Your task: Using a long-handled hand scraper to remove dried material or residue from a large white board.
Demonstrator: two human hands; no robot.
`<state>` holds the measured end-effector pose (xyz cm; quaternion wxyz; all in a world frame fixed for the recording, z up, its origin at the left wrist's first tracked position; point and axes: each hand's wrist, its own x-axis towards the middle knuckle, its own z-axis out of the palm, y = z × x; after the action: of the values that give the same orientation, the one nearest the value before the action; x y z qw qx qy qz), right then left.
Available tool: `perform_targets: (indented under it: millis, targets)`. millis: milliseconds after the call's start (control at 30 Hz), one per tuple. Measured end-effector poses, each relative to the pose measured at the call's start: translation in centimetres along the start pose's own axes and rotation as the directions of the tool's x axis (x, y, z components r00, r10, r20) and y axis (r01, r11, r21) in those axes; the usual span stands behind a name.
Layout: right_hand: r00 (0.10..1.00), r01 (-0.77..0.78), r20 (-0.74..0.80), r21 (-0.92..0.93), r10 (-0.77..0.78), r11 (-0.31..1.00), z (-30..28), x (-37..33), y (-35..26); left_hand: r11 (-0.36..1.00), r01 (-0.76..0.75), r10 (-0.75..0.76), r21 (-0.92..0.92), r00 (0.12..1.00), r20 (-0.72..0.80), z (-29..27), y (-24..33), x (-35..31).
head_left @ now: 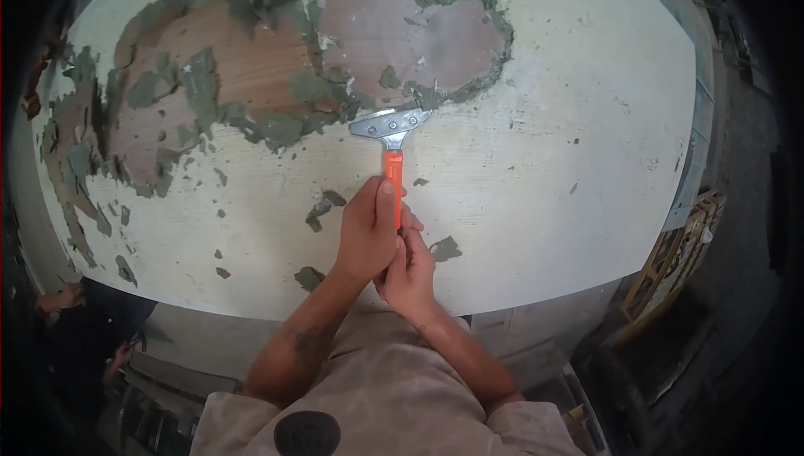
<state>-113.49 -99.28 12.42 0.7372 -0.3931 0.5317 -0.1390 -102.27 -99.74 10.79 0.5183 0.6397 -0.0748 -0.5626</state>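
Observation:
Both my hands are closed around the orange handle of a scraper [393, 173] with a wide metal head. My left hand [366, 234] grips higher up, its thumb lying along the handle. Lower down, my right hand [410, 272] wraps the handle's end, which its fingers hide. The scraper's blade edge meets the lower rim of a bare reddish-brown patch [368, 20] on a pale panel [569, 196]. Grey-green flaking coating [280, 128] borders this patch and a browner one [260, 66] to its left.
Loose grey-green flakes [446, 248] lie on the panel near my hands, with more at left. Another person [75, 339] is at the lower left, beyond the panel edge. A wooden frame [674, 251] stands past the right edge.

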Motion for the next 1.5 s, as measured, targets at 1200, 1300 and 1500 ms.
perform_targets:
  millis: [1200,1300,1500]
  targets:
    - [0.954,0.297,0.060,-0.348,-0.295,0.889,-11.2,-8.1,-1.7,0.861,-0.461,0.438,0.213,0.887,0.149,-3.9,-3.7,-7.5]
    - [0.870,0.426,-0.045,-0.434,-0.491,0.794,-14.7,-8.6,-1.1,0.810,-0.479,0.519,0.339,0.854,-0.036,-4.3,-2.8,-11.0]
    - [0.851,0.473,0.166,-0.655,-0.499,0.589,-16.0,-6.1,-5.2,0.608,-0.430,0.724,0.668,0.646,-0.243,-7.4,-5.1,-12.5]
